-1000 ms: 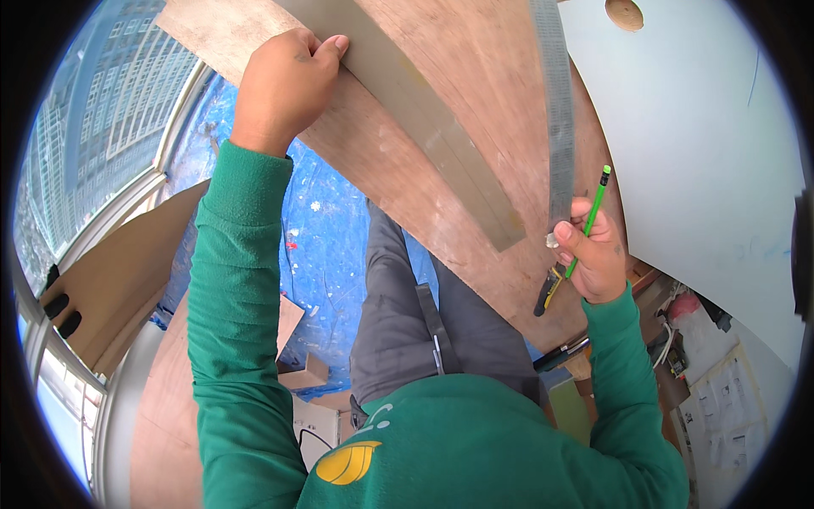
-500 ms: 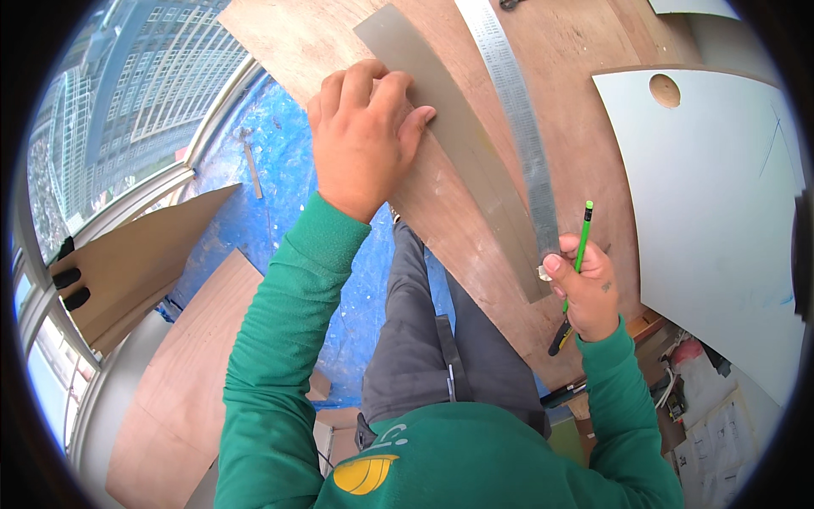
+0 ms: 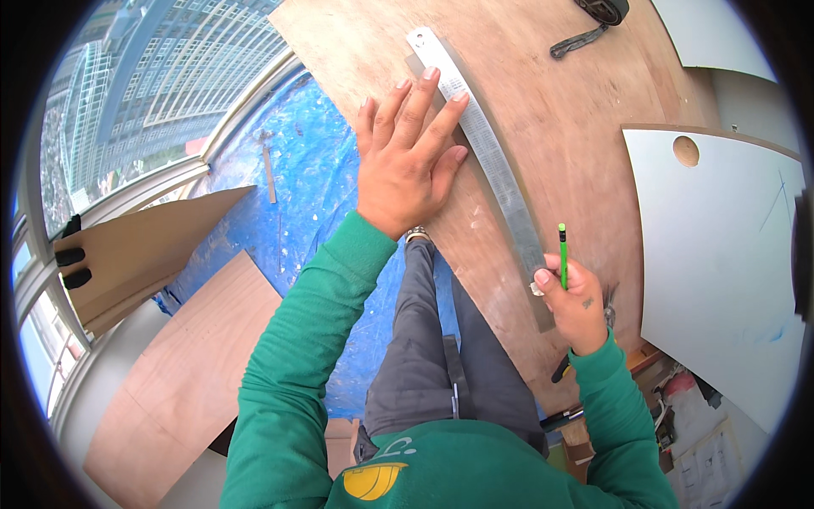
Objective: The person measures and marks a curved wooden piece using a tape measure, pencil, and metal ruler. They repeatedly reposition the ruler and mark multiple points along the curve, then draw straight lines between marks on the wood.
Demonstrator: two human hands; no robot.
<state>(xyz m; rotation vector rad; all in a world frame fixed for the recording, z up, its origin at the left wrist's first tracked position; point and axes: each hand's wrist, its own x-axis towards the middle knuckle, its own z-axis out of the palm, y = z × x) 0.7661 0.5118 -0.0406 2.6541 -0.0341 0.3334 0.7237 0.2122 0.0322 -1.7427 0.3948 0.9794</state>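
Note:
A long steel ruler (image 3: 493, 161) lies over a narrow grey strip (image 3: 543, 317) on the large plywood sheet (image 3: 593, 187). The strip shows along the ruler's edges and past its near end. My left hand (image 3: 409, 161) rests with fingers spread near the far end, fingertips against the ruler's left edge. My right hand (image 3: 577, 301) is closed on the ruler's near end between thumb and fingers. A green pencil (image 3: 563, 254) stands up out of the same hand, eraser end upward. A small whitish bit (image 3: 536, 289) shows by the right thumb.
At the right leans a white panel (image 3: 721, 246) with a round hole. A dark round object (image 3: 604, 10) with a strap lies on the plywood's far part. A dark tool handle (image 3: 560, 368) sits near the right wrist. Blue sheeting (image 3: 314, 144) and a plywood piece (image 3: 186, 348) cover floor at left.
The ruler has moved left, from beside the grey strip onto it. My left hand's fingers have spread and reached the ruler's edge. The view has shifted somewhat.

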